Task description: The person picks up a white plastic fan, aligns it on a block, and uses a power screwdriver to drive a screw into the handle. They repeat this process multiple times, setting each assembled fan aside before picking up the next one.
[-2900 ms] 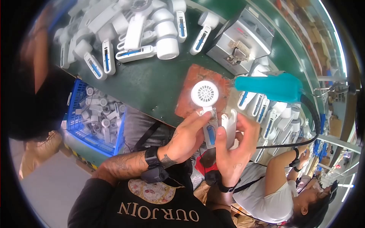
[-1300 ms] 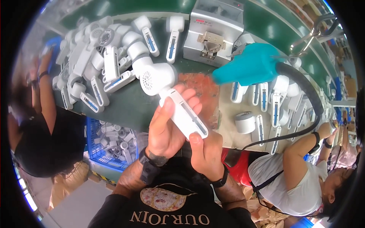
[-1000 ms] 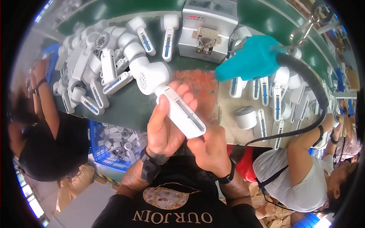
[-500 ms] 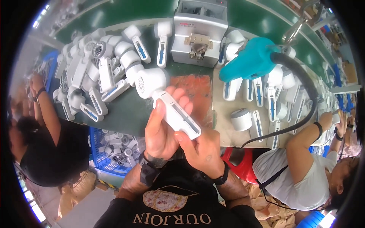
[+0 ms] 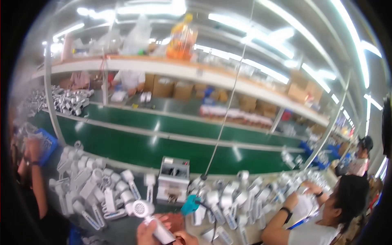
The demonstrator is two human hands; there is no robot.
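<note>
Low in the picture I hold a white hair dryer (image 5: 163,234), its round vented head tilted up to the left and its handle slanting down to the right. My left hand (image 5: 145,232) is closed around the handle just below the head. At the handle's lower end, my right hand (image 5: 186,237) grips it too; the picture's lower edge cuts off part of this hand. Many similar white hair dryers (image 5: 87,190) are heaped to the left of my hands. A teal power screwdriver (image 5: 190,205) hangs just right of them, its dark cable running down.
A grey metal box (image 5: 173,179) stands behind my hands. More white dryers (image 5: 228,200) lie to the right. Beyond runs a green conveyor (image 5: 122,139) under a shelf (image 5: 245,73). A co-worker (image 5: 330,212) sits at right; another person's arm (image 5: 36,179) is at left.
The view has tilted up, so my hands and the bench now sit lower and look smaller. The hair dryer stays in my hands.
</note>
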